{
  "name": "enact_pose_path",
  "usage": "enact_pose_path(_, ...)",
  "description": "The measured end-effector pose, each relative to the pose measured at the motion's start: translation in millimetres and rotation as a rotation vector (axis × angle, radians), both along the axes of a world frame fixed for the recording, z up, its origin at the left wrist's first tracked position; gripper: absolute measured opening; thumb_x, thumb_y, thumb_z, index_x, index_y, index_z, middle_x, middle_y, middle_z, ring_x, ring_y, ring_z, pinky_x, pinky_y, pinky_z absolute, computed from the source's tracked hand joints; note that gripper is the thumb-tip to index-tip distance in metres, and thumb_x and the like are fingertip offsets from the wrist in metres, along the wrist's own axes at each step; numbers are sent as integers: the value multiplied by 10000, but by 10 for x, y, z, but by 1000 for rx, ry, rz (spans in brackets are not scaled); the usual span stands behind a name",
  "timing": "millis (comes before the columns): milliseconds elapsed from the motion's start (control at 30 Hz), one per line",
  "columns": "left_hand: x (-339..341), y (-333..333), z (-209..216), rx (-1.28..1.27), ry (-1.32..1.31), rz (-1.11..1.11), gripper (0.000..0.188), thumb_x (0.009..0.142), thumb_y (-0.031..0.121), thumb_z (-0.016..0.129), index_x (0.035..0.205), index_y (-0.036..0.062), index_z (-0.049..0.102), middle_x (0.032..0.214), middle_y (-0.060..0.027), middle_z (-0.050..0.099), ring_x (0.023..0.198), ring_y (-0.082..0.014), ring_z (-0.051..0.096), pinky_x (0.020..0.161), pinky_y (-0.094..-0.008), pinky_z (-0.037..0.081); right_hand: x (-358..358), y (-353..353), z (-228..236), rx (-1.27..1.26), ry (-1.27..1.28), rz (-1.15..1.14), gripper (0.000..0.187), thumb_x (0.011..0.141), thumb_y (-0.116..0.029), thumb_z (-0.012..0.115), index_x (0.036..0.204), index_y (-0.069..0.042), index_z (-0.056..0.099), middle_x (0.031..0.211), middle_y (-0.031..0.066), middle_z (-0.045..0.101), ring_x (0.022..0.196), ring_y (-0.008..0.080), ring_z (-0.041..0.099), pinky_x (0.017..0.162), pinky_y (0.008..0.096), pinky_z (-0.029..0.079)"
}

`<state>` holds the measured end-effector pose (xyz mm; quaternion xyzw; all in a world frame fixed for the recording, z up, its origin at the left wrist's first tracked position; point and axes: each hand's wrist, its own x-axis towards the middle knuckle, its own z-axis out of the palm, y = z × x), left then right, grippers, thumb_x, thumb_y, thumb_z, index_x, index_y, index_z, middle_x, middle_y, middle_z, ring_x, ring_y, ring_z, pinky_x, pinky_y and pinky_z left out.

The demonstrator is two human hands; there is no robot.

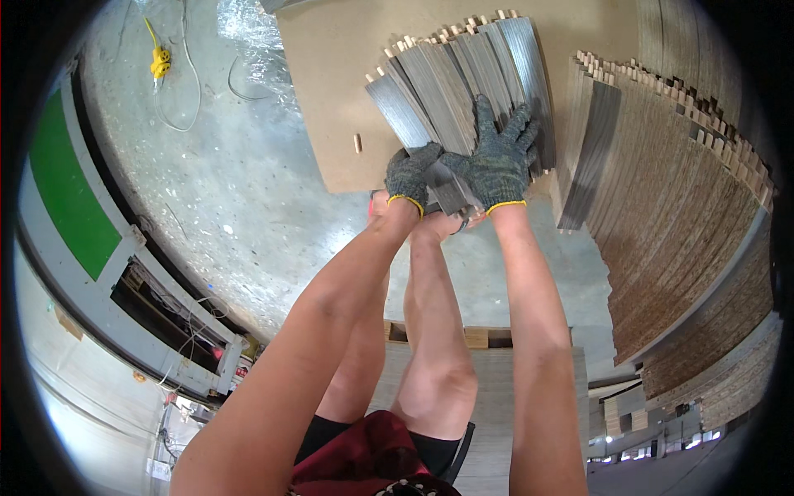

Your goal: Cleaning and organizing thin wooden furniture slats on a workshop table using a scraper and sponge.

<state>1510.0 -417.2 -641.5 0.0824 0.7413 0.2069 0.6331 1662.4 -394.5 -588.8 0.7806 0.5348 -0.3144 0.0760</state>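
Grey panels (442,83), fanned, long axes pointing away, dowels (455,30) outermost

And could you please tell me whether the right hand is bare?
No, the right hand on the grey panels wears a dark knitted glove edged in yellow.

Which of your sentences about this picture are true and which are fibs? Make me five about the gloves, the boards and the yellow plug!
1. The left hand and the right hand wear gloves. True.
2. The yellow plug lies on the brown sheet. False: the yellow plug is on the floor, left of the sheet.
3. Wooden pegs stick out of the far ends of the grey boards. True.
4. The right hand is a fist. False: its fingers are spread over the grey boards.
5. One loose peg lies on the brown sheet. True.
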Motion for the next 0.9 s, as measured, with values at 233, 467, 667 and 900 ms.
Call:
enact_pose_path(233,149,15,176,-38,111,-91,397,757,239,761,1059,-7,685,960,-109,696,812,-202,648,739,-346,511,72,-16,53,-5,0,12,1050,620,-590,772,1499,-321,264,1524,310,86,1349,610,130,1043,690,250)
enact_pose_path(467,330,204,306,94,461,-199,453,772,253,706,1107,-32,600,970,-156,681,847,-231,654,751,-376,514,-38,-42,57,75,-39,19,1045,628,-556,774,1495,-235,286,1490,322,192,1335,609,175,1068,656,252)
enact_pose_path(667,89,243,157,170,239,-300,389,803,224,700,1118,36,569,973,-87,642,849,-209,600,754,-359,496,151,-25,114,101,47,52,1018,635,-511,786,1476,-163,330,1488,302,246,1366,516,233,1095,624,228)
enact_pose_path(900,44,120,-154,203,391,-183,439,802,261,722,1148,41,563,1016,-106,657,870,-217,612,778,-358,487,823,213,-294,556,163,-196,679,818,-394,698,1355,-37,484,1298,237,549,1218,391,509,1045,438,383)
